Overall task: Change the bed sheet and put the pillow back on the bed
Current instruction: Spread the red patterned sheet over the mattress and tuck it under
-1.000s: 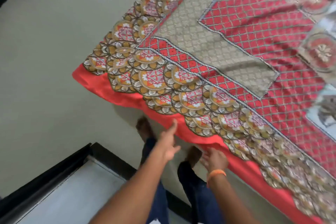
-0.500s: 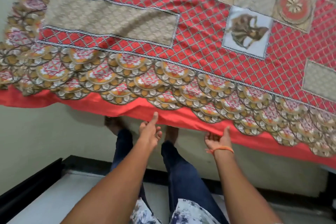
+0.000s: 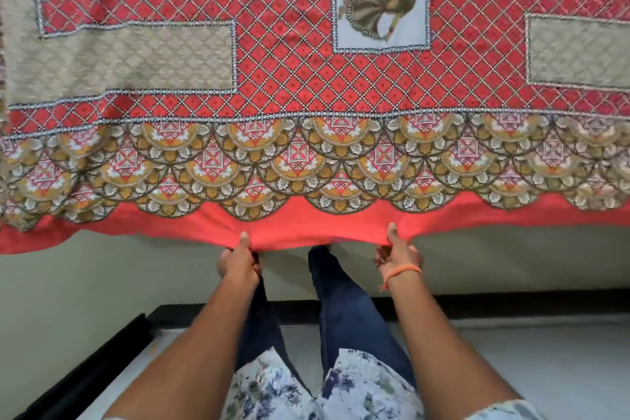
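Note:
A red patterned bed sheet (image 3: 306, 78) with beige panels and a scalloped gold border is spread over the bed and fills the upper part of the view. Its plain red hem (image 3: 320, 222) hangs over the near edge. My left hand (image 3: 238, 259) grips the hem with the thumb on top. My right hand (image 3: 397, 252), with an orange band on the wrist, grips the hem a short way to the right, thumb up. No pillow is in view.
I stand between the bed and a wall, on a pale green floor (image 3: 85, 280). A black skirting (image 3: 511, 307) runs along the white wall base behind my legs. My legs in dark jeans (image 3: 341, 303) stand close to the bed's edge.
The view has swung to face the bed edge squarely. Both hands, open and reaching a second ago, have closed on the red hem.

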`<state>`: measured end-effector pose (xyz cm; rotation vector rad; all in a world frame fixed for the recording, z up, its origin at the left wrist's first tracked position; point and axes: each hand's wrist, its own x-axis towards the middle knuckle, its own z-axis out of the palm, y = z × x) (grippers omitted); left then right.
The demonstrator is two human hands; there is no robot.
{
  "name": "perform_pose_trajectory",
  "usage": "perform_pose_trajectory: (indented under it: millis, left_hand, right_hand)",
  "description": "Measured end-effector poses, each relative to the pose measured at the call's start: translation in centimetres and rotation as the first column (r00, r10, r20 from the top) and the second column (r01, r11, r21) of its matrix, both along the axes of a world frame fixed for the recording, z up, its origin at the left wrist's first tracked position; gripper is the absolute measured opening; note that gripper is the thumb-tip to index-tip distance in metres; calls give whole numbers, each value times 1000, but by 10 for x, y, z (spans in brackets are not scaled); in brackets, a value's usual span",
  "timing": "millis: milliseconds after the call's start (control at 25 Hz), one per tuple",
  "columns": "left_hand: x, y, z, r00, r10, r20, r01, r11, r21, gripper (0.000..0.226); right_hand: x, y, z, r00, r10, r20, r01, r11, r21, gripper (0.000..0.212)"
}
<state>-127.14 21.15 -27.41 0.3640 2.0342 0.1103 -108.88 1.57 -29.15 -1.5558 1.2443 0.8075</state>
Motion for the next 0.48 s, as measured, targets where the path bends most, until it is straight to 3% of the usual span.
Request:
perform_pose_trajectory:
  millis: [160, 280, 360, 400, 480]
  left_hand:
    - [12, 11, -7, 1000, 11, 1, -10, 967, -253, 17]
    - [44, -7, -4, 992, -120, 30, 124, 971, -203, 14]
    - [71, -24, 2, 973, -222, 67, 230, 962, -145, 11]
    - [85, -31, 8, 957, -272, 105, 283, 952, -117, 10]
    - [114, -39, 15, 907, -354, 226, 383, 919, -96, 12]
  right_hand:
    - [7, -39, -13, 965, -112, -236, 97, 993, -74, 36]
    - [32, -44, -6, 969, -207, -138, 219, 973, 71, 33]
    - [61, -38, 1, 967, -250, -50, 255, 949, 188, 56]
    - [75, -34, 4, 974, -226, -21, 226, 954, 197, 67]
    - [96, -26, 11, 996, -94, -11, 95, 994, 60, 79]
